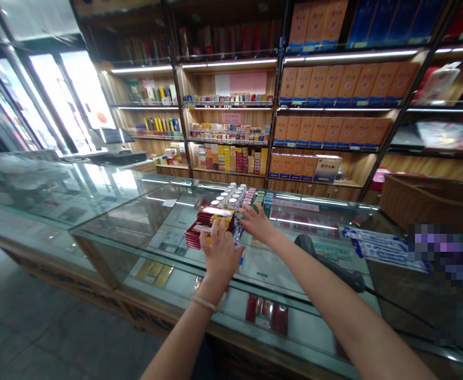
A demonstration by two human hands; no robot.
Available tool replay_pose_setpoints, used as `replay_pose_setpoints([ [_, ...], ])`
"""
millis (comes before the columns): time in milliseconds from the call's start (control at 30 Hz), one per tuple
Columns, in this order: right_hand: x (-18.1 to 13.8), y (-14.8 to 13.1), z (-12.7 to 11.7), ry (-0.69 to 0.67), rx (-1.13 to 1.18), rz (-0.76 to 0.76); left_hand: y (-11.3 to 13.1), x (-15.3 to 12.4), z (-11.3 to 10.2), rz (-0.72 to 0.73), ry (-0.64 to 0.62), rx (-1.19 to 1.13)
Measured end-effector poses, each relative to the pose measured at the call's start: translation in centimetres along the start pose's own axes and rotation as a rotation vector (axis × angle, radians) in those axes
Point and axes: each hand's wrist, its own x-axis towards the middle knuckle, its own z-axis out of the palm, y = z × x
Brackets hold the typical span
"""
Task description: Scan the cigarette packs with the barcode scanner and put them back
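A stack of red cartons (pixel 207 226) lies on the glass counter (pixel 144 211). My left hand (pixel 218 253) rests against the near side of the stack, fingers curled round its edge. A beaded bracelet sits on that wrist. My right hand (pixel 257 221) lies just right of the stack, fingers spread flat on the glass beside a small clear-wrapped packet (pixel 238 233). Behind the stack stand several small white-capped bottles (pixel 229 196) and rows of coloured packs (pixel 261 199).
A dark handheld scanner (pixel 326 264) with a cable lies on the counter to the right. Blue-and-white printed strips (pixel 377 245) lie further right. Wooden shelves (pixel 231 148) filled with boxes line the back wall. A till and screen (pixel 114 148) stand at the left.
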Motion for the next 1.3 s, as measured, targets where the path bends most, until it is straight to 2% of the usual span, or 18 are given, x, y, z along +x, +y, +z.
replay_pose_setpoints([
  [233,0.2,1.2,-3.0,-0.063,0.008,0.079,0.1,0.2,-0.8,0.036,-0.012,0.017],
  [500,-1.6,2.6,-5.6,-0.131,0.020,0.165,-0.1,0.7,-0.8,0.108,0.005,0.041],
  [633,-2.5,3.2,-7.1,-0.133,0.013,0.211,0.7,1.3,-1.3,0.126,0.042,0.017],
  [833,-4.9,5.2,-11.1,-0.076,-0.042,0.305,3.3,2.8,-2.2,0.185,0.119,-0.050],
  [967,-7.5,6.8,-13.3,-0.066,-0.077,0.372,5.5,3.8,-2.5,0.210,0.117,-0.122],
  [1300,-14.1,10.8,-17.7,-0.109,-0.193,0.502,12.8,6.6,-2.7,0.303,0.120,-0.175],
])
